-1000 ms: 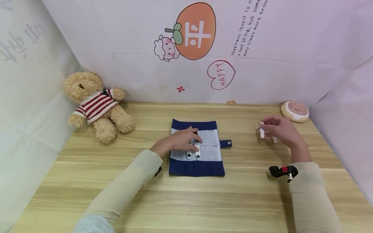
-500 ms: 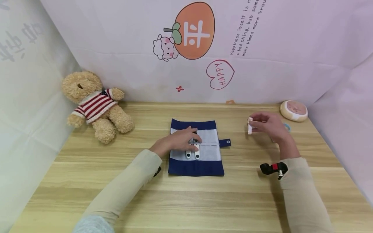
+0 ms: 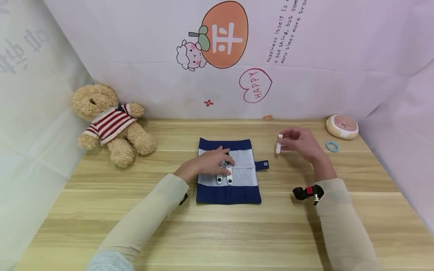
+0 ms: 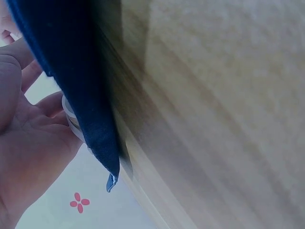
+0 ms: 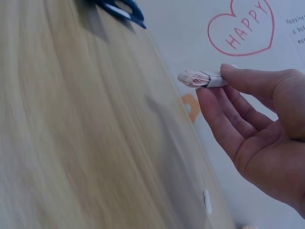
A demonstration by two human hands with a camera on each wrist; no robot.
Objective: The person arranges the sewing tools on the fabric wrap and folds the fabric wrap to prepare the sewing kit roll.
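A navy roll-up pouch (image 3: pixel 228 195) lies unfolded on the table, its pale inside facing up and its snap strap (image 3: pixel 262 165) pointing right. My left hand (image 3: pixel 211 162) rests over the left part of its pocket, fingers spread and loosely bent. Two white handles (image 3: pixel 229 180) with black dots show below that hand; their upper parts are hidden by it. In the left wrist view the navy edge (image 4: pixel 90 105) covers part of my left hand (image 4: pixel 33 138). Right of the strap, my right hand (image 3: pixel 300 143) pinches a small white folded bundle (image 5: pixel 195 78) with reddish lines between thumb and fingers, above the table.
A light-blue ring (image 3: pixel 332 146) lies behind my right hand, near a cream oval device (image 3: pixel 342 127) at the back right. On the left, a teddy bear (image 3: pixel 113 122) in a striped shirt leans against the printed backdrop (image 3: pixel 152 82).
My right hand has moved left, toward the pouch, carrying the white folded bundle up off the right side. The blue ring has come into full view. My left hand has stayed put.
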